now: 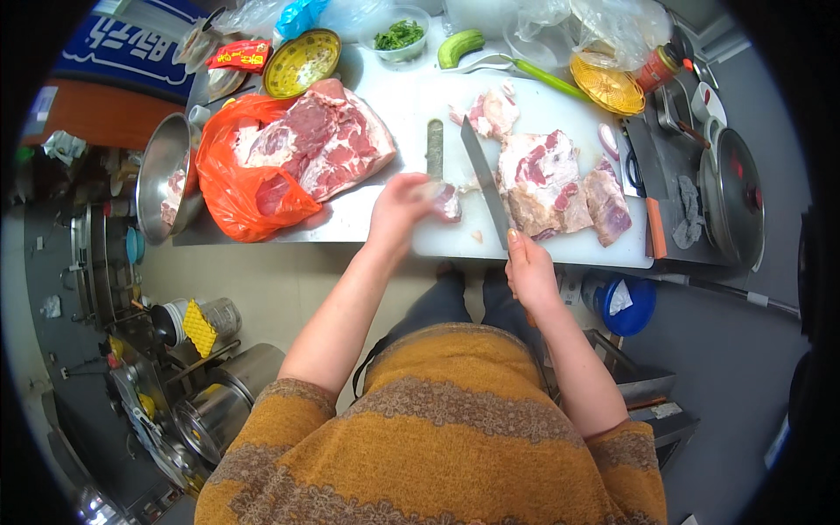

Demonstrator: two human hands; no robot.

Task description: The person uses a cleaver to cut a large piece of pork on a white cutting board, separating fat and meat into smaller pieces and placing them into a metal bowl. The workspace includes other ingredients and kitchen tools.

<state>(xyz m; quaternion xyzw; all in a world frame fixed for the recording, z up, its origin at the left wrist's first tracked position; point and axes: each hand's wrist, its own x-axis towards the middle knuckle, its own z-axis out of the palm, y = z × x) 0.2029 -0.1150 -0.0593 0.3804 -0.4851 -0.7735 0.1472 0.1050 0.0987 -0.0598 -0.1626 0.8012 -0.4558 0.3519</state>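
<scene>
My right hand (pixel 528 269) grips the handle of a large knife (pixel 484 177), its blade pointing up and away over a white cutting board (pixel 453 246). Left of the blade, my left hand (pixel 403 207), slightly blurred, holds a small piece of raw meat (pixel 449 202) at its fingertips. Just beyond it lies a narrow grey-green bar (pixel 435 147), perhaps a sharpening stone. A large piece of raw meat (pixel 541 180) rests right of the knife, beside a smaller darker piece (pixel 608 203). Fatty scraps (pixel 492 113) lie beyond the blade's tip.
To the left, big slabs of raw meat (pixel 321 144) sit partly in a red plastic bag (pixel 230 190), beside a steel bowl (pixel 167 177) with meat pieces. Behind are a yellow bowl (pixel 302 62), chopped greens (pixel 399 35), a green gourd (pixel 461 48) and a wicker basket (pixel 607 85). A lidded pan (pixel 738 197) stands right.
</scene>
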